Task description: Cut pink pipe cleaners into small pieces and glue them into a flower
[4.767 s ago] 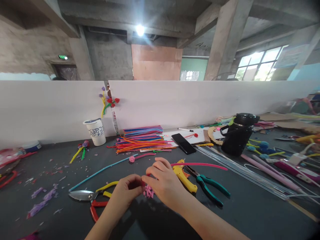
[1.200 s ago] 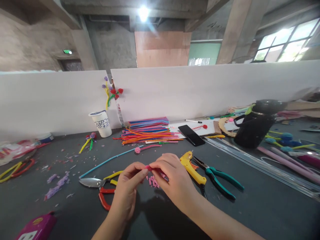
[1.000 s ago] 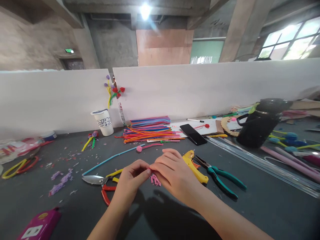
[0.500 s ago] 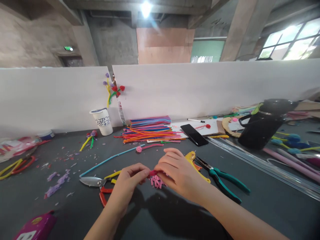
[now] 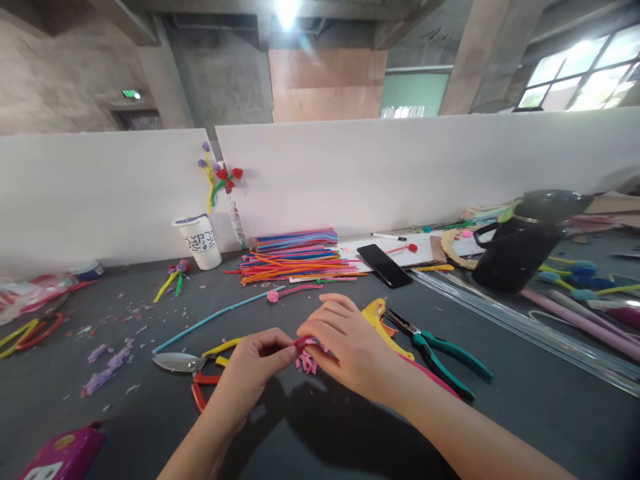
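Between my two hands is a dark pink pipe cleaner (image 5: 301,343), bent at the fingertips. My left hand (image 5: 253,363) pinches it between thumb and forefinger. My right hand (image 5: 345,343) is closed on it too, its fingers curled over so that part of the grip is hidden. A pink length shows beyond my right forearm, seemingly the same pipe cleaner. Just under the fingers lies a small heap of cut pink pieces (image 5: 306,365). Shears (image 5: 177,362) with red and yellow handles rest beside my left hand. A yellow glue gun (image 5: 374,312) is partly covered by my right hand.
Green-handled pliers (image 5: 433,343) lie at right, near clear rods (image 5: 475,310). Behind are a pipe-cleaner bundle (image 5: 297,263), a phone (image 5: 384,265), a paper cup (image 5: 200,243) and a black jug (image 5: 520,247). A blue pipe cleaner (image 5: 215,315) and purple scraps (image 5: 113,367) lie left.
My right hand has shifted slightly left and its fingers have moved along the pipe cleaner, which now shows a bend. A pink length has come into view beyond my right forearm.
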A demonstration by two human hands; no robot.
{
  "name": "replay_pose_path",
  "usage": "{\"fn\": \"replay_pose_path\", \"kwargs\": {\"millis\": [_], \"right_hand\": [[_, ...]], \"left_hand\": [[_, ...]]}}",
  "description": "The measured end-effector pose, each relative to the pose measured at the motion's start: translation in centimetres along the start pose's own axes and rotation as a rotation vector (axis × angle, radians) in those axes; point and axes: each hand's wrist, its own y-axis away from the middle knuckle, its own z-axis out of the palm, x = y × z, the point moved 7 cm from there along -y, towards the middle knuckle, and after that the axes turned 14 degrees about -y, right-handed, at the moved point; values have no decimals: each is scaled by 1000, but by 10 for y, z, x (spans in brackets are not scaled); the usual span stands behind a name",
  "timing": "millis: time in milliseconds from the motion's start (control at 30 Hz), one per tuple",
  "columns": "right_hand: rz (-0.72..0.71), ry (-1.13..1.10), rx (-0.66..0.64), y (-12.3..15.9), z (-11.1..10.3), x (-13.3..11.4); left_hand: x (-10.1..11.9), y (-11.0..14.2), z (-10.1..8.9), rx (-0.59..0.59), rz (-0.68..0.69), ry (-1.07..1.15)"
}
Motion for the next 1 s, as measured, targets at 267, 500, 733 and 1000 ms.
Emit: {"fn": "replay_pose_path", "kwargs": {"millis": [267, 500, 733, 1000], "right_hand": [[1, -6, 63, 2, -3, 5], [-15, 15, 95, 0, -5, 2], [-28, 36, 120, -1, -7, 0], [-27, 26, 113, 1, -3, 0]], "left_hand": [[-2, 1, -2, 81, 2, -21], [-2, 5, 1, 71, -82, 126], [-17, 9, 12, -61, -241, 556], [-22, 9, 22, -108, -267, 666]]}}
